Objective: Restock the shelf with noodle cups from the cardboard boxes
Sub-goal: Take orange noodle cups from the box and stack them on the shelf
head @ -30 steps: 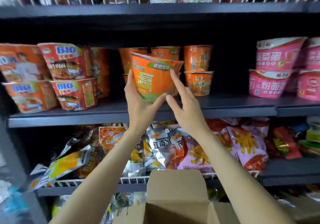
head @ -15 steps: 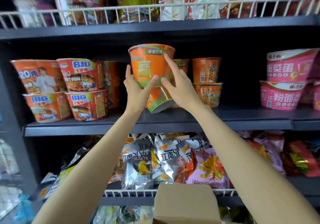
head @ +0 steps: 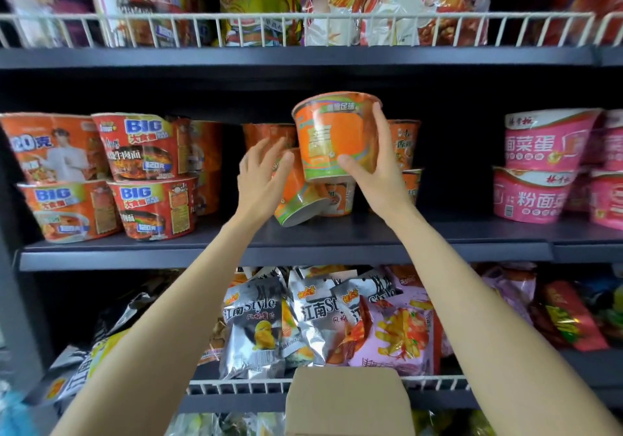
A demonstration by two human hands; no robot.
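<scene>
While the head view looks up at the dark shelf [head: 303,243], the right hand [head: 377,172] grips an orange noodle cup [head: 332,135], thumb across the cup's lower front and fingers curled up its right wall. This cup is upright and held above the shelf board, in the middle of the scene. Just below it and to the left, a second orange cup [head: 296,196] lies tilted, its base turned toward the near right and resting on the shelf. The left hand [head: 261,174] has its fingers spread and relaxed, right at the tilted cup's upper left; whether the fingertips touch it cannot be told through the blur. Behind both cups stand more orange cups [head: 403,145] stacked two high at the far side of the shelf.

On the left of the same shelf sit red BIG bowls [head: 148,172], stacked in two layers. On the right stand pink bowls [head: 542,165], also stacked two high. Above, a white wire rail [head: 303,30] fronts an upper shelf of bowls and bags. Below, silver and pink snack bags [head: 320,324] lean behind another wire rail. At the near bottom edge, a flap of a cardboard box [head: 347,402] shows between the two forearms.
</scene>
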